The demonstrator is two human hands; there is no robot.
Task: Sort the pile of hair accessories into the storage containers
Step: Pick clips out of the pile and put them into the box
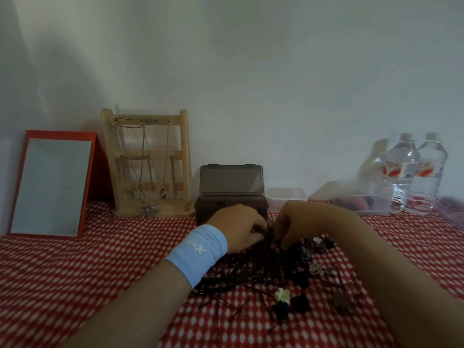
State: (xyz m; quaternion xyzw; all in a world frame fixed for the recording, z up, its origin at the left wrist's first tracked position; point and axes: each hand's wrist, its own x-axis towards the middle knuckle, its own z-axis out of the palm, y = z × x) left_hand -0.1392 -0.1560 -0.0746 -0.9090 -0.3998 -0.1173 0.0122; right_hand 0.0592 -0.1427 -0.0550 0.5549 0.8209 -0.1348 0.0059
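The red-and-white cloth of the table (pixel 75 272) carries everything. On the far left lean the red-framed mirror (pixel 52 184) and the wooden necklace stand (pixel 148 162). On the far right are the clear tub (pixel 361 197) and two water bottles (pixel 404 172).

Far centre sits the dark box (pixel 206 209) with its lid up, and a small white container (pixel 285 194) stands just beside it on the right.

The pile (pixel 263 270) of dark pins, ties and flower clips sprawls near centre. Nearly all of it looks unsorted, so this is early going.

Both hands work its far edge, almost touching each other. The left hand (pixel 238 227), with a blue wristband (pixel 198 252), has its fingers curled down into the dark strands. The right hand (pixel 298 222) is curled the same way. Each seems to pinch part of the tangle, though the fingertips are buried and the exact piece cannot be told.

Here is the danger: the strands look knotted together, so a quick lift could drag a whole clump along and scatter pins across the cloth.

The right forearm lies just beside loose pieces, and a sweep could brush them toward the near edge. The little cream flower clip (pixel 283 295) looks easy to lose that way.
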